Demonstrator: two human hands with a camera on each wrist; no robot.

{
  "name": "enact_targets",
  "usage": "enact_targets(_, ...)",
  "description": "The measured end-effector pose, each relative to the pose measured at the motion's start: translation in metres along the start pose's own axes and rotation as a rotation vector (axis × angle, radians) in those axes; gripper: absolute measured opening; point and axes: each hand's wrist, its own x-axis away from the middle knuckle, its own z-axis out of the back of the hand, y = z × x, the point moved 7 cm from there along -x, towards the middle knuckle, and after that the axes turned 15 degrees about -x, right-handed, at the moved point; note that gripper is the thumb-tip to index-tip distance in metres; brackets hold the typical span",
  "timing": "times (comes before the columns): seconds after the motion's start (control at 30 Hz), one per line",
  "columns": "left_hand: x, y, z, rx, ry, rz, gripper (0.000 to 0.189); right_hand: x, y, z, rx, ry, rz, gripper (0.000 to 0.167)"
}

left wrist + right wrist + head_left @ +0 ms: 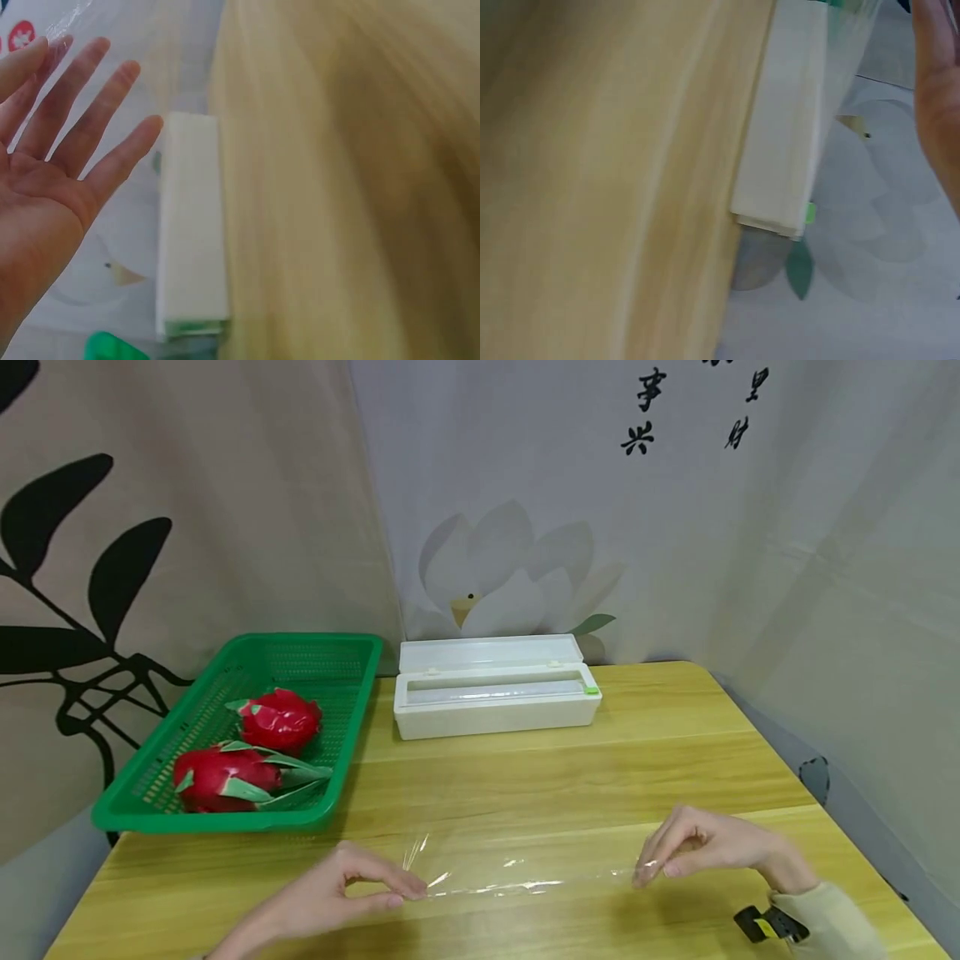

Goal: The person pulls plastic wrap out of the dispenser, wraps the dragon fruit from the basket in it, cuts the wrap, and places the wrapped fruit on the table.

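Left hand and right hand each pinch film, stretched between them over the table; it's already free of the open box but laid on nothing yet. Two fruits lie in the basket.

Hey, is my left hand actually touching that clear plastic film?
Touching: the head view shows the left hand pinching one end of the clear plastic film, which extends out from its fingertips.
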Motion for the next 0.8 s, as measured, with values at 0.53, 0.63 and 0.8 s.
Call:
enact_targets(0.53, 0.011, -0.037, -0.040, -0.028, -0.144, 0.135, 0.019, 0.015, 0.063, 0.003, -0.130, 0.154, -0.303, 0.026)
enact_targets(0.63, 0.010, -0.038, -0.048, -0.114, -0.186, 0.084, 0.021, 0.016, 0.072, 0.003, -0.119, 0.161, -0.341, 0.025)
enact_targets(0.8, 0.010, -0.040, -0.057, -0.149, -0.224, 0.049, 0.021, 0.017, 0.083, 0.001, -0.125, 0.132, -0.363, 0.027)
